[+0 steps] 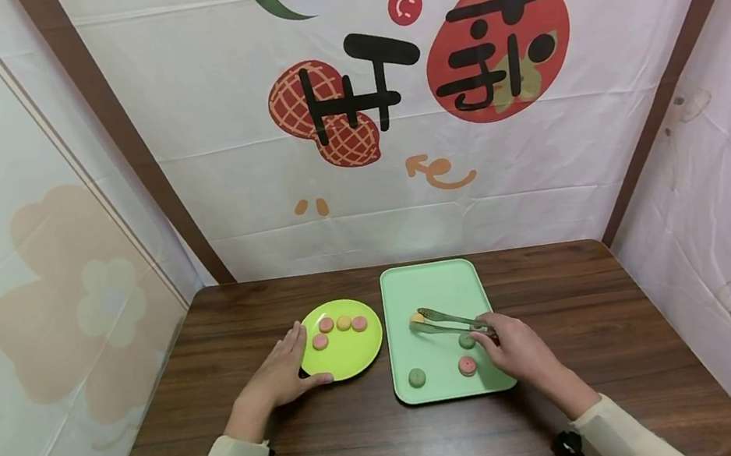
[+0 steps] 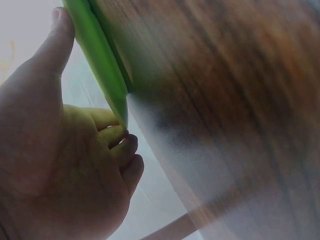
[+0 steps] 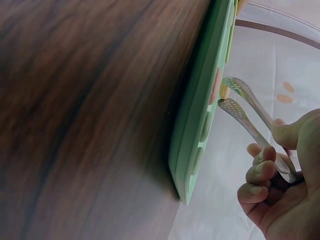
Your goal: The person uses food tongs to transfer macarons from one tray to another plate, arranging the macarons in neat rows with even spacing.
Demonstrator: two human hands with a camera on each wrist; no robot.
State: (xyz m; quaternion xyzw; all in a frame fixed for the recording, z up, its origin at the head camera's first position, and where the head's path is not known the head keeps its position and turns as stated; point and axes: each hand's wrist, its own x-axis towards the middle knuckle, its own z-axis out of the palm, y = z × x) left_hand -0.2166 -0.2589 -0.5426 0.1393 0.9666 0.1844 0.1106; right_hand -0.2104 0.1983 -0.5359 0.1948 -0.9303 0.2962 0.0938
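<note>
My left hand [image 1: 279,375] rests against the left rim of a yellow-green plate [image 1: 350,360], thumb and fingers spread along its edge. On that plate lie three pink macarons and a yellow macaron [image 1: 344,323]. With my right hand [image 1: 521,346] I hold metal tongs [image 3: 252,102] over a mint-green tray [image 1: 430,281]. The perforated tong tips are around another yellow macaron [image 1: 416,318]; whether they pinch it I cannot tell. Also on the tray are a pink macaron [image 1: 467,366], a green macaron [image 1: 417,377] and a second green macaron [image 1: 467,340], partly below the tongs.
Plate and tray stand side by side on a dark wooden table [image 1: 342,452], with a narrow gap between them. A printed white curtain [image 1: 230,224] hangs behind the table's far edge, and further curtains flank both sides.
</note>
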